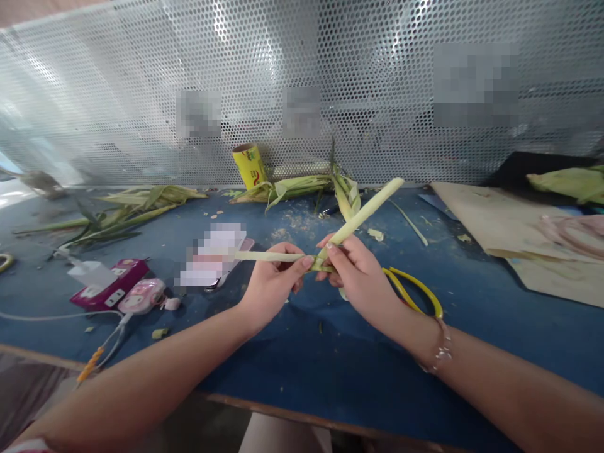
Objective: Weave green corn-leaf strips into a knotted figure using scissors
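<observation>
At center, 2 pale-green plant strips (370, 209) meet at a fold above a blue table (292, 377), pinched between thumb and fingers of the left hand (274, 280) and right hand (361, 270). Yellow handles (431, 294) lie near the right wrist; corn husks (302, 187) rest beyond, beside a yellow can (250, 167).

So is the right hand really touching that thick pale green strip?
Touching. The head view shows the right hand pinching the thick pale green strip near its lower end, thumb over it.
</observation>
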Demonstrator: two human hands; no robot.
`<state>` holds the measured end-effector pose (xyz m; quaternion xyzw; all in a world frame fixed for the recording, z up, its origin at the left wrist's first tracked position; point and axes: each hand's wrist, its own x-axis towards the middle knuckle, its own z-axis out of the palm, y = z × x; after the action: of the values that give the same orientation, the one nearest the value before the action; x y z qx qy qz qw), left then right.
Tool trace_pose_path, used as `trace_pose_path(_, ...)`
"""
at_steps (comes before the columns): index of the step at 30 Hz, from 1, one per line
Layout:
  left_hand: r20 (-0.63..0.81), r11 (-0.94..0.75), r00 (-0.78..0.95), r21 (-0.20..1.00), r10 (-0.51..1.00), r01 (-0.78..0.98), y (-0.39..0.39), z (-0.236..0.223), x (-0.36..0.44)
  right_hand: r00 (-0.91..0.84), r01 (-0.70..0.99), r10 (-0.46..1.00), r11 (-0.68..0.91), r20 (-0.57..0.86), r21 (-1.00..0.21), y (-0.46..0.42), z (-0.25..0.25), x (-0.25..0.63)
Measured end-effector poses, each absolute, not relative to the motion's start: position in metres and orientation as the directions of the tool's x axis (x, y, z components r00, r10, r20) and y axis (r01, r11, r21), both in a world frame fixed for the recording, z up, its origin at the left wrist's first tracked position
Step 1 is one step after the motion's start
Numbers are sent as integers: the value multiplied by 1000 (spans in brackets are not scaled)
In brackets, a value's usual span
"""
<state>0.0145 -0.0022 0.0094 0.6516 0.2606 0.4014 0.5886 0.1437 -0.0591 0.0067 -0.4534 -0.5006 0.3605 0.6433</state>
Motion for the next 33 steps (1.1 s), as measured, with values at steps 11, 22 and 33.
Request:
trace_pose_path(11, 277, -244, 582, 960, 765, -137, -3, 8, 14, 273, 53, 921, 273, 277, -961, -56, 6, 147)
trace_pose_path(22, 304, -391, 562, 920, 769, 38, -4, 8, 10, 349, 18, 905, 253, 244, -967, -52, 5, 145)
trace_pose_path(33, 174, -67, 560, 976, 810, -208, -2, 14, 16, 298, 130, 879, 348, 371, -929, -61, 4, 141)
